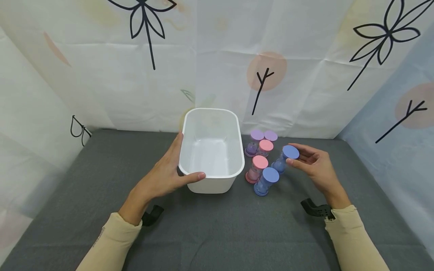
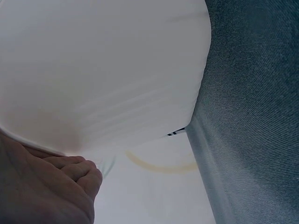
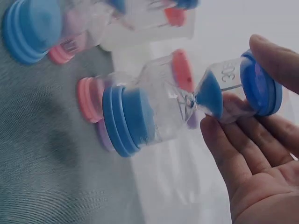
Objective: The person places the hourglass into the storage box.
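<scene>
A white plastic bin point(image 1: 208, 150) stands on the grey cloth, and I see no items inside it. My left hand point(image 1: 162, 169) grips its left front corner, thumb across the rim and fingers along the outer wall. The left wrist view shows the fingers point(image 2: 81, 175) against the bin's side. On the right, my right hand point(image 1: 313, 165) pinches the top cap of a blue hourglass point(image 3: 215, 93) between thumb and fingertips. This hourglass leans, with blue sand in its bulbs. Beside it stand another blue hourglass point(image 1: 266, 182) and a pink hourglass point(image 1: 257, 169).
Behind these, close to the bin's right side, are a purple hourglass point(image 1: 254, 143), a second purple one point(image 1: 270, 136) and another pink hourglass point(image 1: 265, 147). A patterned white cloth wall point(image 1: 217, 75) rises behind the table, with more cloth on both sides.
</scene>
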Available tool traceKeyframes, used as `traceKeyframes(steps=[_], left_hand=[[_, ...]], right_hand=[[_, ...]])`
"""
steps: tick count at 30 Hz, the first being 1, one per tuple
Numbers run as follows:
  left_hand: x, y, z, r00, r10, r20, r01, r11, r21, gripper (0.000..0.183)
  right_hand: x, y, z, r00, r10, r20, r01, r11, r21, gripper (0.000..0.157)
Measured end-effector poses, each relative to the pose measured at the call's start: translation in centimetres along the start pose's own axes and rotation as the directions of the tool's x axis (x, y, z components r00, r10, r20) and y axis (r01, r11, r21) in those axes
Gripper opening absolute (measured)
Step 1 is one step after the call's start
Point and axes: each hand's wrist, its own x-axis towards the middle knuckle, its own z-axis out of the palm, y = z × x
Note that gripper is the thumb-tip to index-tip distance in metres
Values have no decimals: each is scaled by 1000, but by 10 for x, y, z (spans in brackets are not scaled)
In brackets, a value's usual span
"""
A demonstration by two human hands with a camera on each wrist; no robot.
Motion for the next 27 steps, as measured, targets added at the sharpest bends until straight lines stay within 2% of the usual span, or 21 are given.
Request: traceKeyframes(steps=[7, 13, 18, 24, 27], left_hand=[[0, 0, 0, 1000, 10, 2, -10, 1000, -14, 122], [0, -1, 0, 1000, 13, -1, -13, 1000, -6, 121], [1, 0, 0, 1000, 18, -1, -18, 1000, -9, 121], [1, -1, 0, 1000, 9, 6, -9, 1000, -8, 121], [0, -1, 0, 1000, -1, 7, 1, 1000, -7, 121]], right_hand=[[-1, -17, 0, 997, -21, -76, 25, 999, 44, 46], [-3, -33, 0, 991, -83, -109, 97, 987, 130, 46], [-2, -49, 3, 985, -138, -100, 153, 976, 157, 46], [8, -71, 13, 978, -206, -42, 210, 956, 204, 45], [14, -84, 20, 978, -205, -38, 209, 960, 186, 45]])
